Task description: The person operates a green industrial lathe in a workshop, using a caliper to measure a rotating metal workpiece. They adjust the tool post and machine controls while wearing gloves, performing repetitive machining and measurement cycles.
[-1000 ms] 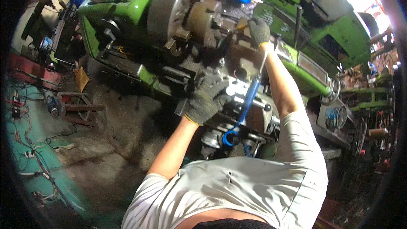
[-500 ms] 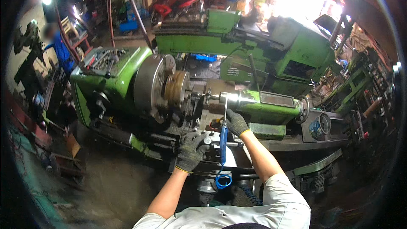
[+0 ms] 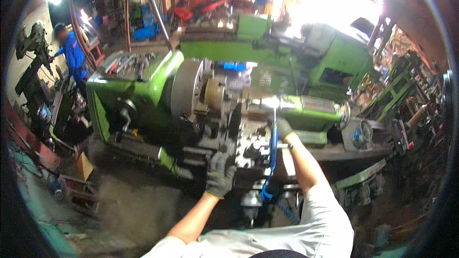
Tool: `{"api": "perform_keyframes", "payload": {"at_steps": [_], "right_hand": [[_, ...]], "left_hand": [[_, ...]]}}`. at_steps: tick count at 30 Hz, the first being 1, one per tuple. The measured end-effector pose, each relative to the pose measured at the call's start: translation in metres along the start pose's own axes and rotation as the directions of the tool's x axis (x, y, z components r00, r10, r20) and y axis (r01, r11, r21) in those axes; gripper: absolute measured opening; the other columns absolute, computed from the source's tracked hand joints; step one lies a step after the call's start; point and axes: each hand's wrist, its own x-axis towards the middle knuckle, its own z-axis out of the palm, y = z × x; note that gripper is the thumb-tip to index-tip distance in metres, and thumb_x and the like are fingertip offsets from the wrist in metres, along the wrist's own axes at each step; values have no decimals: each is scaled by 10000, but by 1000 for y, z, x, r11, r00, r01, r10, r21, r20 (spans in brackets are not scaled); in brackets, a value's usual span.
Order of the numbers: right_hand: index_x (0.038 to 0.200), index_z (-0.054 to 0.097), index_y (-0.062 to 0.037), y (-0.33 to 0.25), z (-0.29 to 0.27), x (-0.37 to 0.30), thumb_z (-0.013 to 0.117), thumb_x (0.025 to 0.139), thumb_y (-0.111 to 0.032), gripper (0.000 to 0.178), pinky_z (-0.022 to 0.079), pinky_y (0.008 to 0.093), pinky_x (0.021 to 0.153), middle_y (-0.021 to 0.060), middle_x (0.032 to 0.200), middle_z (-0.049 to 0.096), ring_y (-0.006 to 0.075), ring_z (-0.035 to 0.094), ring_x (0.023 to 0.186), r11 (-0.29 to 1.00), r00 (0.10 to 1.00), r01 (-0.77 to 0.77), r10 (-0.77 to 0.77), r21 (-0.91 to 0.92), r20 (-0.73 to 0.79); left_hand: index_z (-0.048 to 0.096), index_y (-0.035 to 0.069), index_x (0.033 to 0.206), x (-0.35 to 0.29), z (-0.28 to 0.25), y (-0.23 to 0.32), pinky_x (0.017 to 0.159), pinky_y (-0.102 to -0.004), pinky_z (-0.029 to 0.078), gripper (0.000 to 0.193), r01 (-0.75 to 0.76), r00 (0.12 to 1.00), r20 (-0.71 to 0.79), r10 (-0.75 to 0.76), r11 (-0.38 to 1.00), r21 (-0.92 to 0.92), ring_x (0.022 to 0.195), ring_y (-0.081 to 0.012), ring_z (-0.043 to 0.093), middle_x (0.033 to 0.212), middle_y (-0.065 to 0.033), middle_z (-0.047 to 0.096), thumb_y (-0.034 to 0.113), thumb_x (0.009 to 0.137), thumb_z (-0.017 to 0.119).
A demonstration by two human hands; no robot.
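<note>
My left hand [image 3: 221,176], in a dark grey work glove, is at the front of the lathe carriage, left of the tool post area [image 3: 253,152]. Blur hides its fingers and whatever they may touch. My gloved right hand [image 3: 284,128] is below the tailstock [image 3: 311,107], just behind a blue air blow gun [image 3: 274,141] with a thin metal nozzle. Its fingers are mostly hidden, so I cannot tell whether it grips the gun. A blue hose [image 3: 267,192] hangs from the gun. Left of it, the large chuck [image 3: 187,88] carries a brass-coloured round workpiece [image 3: 215,91].
Tools lie on the green headstock [image 3: 138,86]. A bucket [image 3: 361,133] stands at the bed's right end, near the tailstock handwheel [image 3: 345,113]. Behind is another green lathe [image 3: 215,53]. A person in blue [image 3: 72,53] stands at the far left beside a drilling machine [image 3: 36,57].
The view has shifted, so the lathe appears farther right. My left hand has come away from a round knob, leftward along the carriage. My right hand stays beside the blow gun.
</note>
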Motion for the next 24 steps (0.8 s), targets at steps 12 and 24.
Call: {"api": "perform_keyframes", "payload": {"at_steps": [12,24], "right_hand": [[1442,629,-147,-10,-6,-11,707,1001,-185,449,533,430,1078,179,1378,708,323,687,1277,896,923,-238,328,374,-199],[1431,596,-97,-40,22,-27,765,981,-321,530,535,456,1061,209,1335,718,358,698,1238,679,938,-318,326,662,116]], "left_hand": [[607,43,1427,-293,-105,-177,1116,-543,467,564,599,605,255,-755,642,479,1323,-486,562,1459,-290,576,400,994,663],[724,61,1311,-412,-112,-171,1137,-528,464,620,522,-45,435,-899,350,778,1324,-440,610,1424,-245,645,555,997,519]]}}
